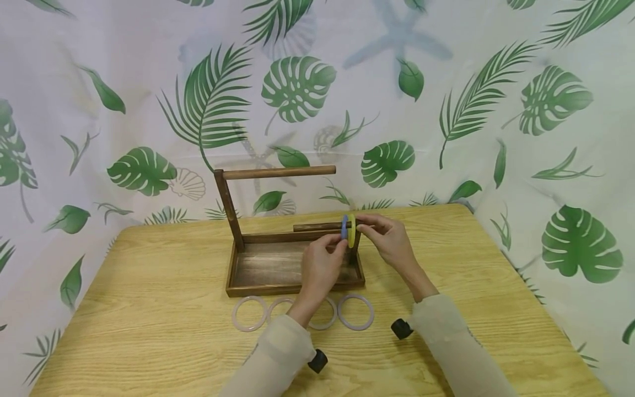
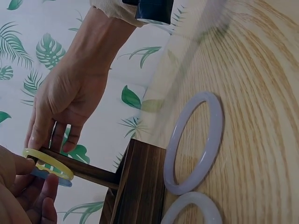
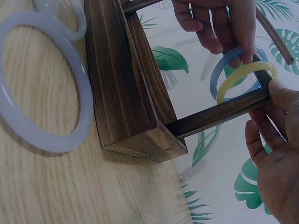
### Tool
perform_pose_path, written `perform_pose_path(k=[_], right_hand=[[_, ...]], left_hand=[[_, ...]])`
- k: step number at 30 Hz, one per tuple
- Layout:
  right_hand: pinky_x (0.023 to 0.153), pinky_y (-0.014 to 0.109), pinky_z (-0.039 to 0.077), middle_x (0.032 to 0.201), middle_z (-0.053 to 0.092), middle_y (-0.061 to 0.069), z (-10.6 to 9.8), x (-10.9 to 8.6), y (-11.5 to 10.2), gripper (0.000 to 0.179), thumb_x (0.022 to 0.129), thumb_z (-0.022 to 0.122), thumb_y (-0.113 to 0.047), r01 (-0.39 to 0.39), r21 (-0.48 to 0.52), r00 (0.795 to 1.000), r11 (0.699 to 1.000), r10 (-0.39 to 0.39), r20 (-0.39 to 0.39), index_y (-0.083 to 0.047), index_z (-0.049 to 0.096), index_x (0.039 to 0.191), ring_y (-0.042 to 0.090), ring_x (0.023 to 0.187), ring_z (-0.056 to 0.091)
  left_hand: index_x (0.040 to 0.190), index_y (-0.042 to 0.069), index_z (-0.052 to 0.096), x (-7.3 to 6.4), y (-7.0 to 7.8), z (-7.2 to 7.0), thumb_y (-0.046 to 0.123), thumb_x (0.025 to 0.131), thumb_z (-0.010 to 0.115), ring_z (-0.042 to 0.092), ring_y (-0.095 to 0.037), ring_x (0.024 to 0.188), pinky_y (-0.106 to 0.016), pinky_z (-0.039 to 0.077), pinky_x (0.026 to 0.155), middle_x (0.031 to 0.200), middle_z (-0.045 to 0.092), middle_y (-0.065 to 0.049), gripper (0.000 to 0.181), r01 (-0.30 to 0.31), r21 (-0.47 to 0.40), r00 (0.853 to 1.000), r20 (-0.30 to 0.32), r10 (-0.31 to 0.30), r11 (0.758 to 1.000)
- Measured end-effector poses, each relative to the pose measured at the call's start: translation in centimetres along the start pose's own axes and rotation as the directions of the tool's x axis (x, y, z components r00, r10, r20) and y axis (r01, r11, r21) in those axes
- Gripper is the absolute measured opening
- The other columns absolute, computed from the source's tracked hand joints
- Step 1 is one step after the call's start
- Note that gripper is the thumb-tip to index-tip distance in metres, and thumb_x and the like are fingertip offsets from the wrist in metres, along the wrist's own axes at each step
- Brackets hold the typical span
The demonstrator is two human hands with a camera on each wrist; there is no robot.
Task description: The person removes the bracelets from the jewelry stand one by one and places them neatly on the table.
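A dark wooden stand [image 1: 296, 289] has a tray base, a tall left post with an upper bar [image 1: 278, 172], and a short right post with a lower bar [image 1: 312, 227]. My left hand [image 1: 321, 264] pinches a blue bangle [image 1: 344, 227] near the lower bar's right end. Just right of it, my right hand [image 1: 389, 240] holds a yellow bangle [image 3: 243, 74] between thumb and fingers beside the post top [image 3: 224, 111]. Both bangles appear to be around the lower bar; fingers partly hide them.
Several pale bangles lie in a row in front of the stand, among them a lavender bangle [image 1: 355, 312] at the right and a pinkish bangle [image 1: 249, 314] at the left. My left forearm covers part of the row. A leaf-patterned cloth [image 1: 317, 127] hangs behind the wooden table [image 1: 149, 331].
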State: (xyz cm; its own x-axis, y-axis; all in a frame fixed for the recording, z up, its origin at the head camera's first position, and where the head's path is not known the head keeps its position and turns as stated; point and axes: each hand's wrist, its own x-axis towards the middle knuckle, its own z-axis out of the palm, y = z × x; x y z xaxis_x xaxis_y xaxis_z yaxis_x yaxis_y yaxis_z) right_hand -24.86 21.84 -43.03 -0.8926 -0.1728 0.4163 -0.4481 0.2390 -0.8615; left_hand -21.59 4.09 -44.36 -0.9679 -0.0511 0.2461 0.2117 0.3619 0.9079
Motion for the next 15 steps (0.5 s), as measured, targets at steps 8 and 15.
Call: perform_pose_path(k=[8,15], right_hand=[[0.085,0.018,0.054,0.119,0.068,0.031,0.1,-0.2,-1.2,0.024,0.100,0.065,0.004,0.007,-0.008,1.000,1.000,-0.007,-0.001,0.012,0.069,0.122,0.005,0.099,0.067],[0.086,0.018,0.053,0.119,0.068,0.030,0.1,-0.1,-0.9,0.025,0.100,0.065,0.002,-0.009,-0.019,1.000,1.000,0.009,-0.009,0.011,0.069,0.123,0.006,0.099,0.068]], left_hand=[[0.108,0.009,0.081,0.0,-0.2,-0.7,0.021,0.097,0.075,0.071,-0.012,0.076,-0.029,0.053,0.060,0.092,0.078,0.000,0.018,0.007,0.008,0.999,-0.034,-0.006,1.000],[0.109,0.010,0.081,0.0,-0.5,-1.6,0.022,0.098,0.074,0.071,-0.015,0.077,-0.030,0.053,0.060,0.091,0.078,-0.001,0.018,0.029,0.003,0.999,-0.036,-0.029,1.000]])
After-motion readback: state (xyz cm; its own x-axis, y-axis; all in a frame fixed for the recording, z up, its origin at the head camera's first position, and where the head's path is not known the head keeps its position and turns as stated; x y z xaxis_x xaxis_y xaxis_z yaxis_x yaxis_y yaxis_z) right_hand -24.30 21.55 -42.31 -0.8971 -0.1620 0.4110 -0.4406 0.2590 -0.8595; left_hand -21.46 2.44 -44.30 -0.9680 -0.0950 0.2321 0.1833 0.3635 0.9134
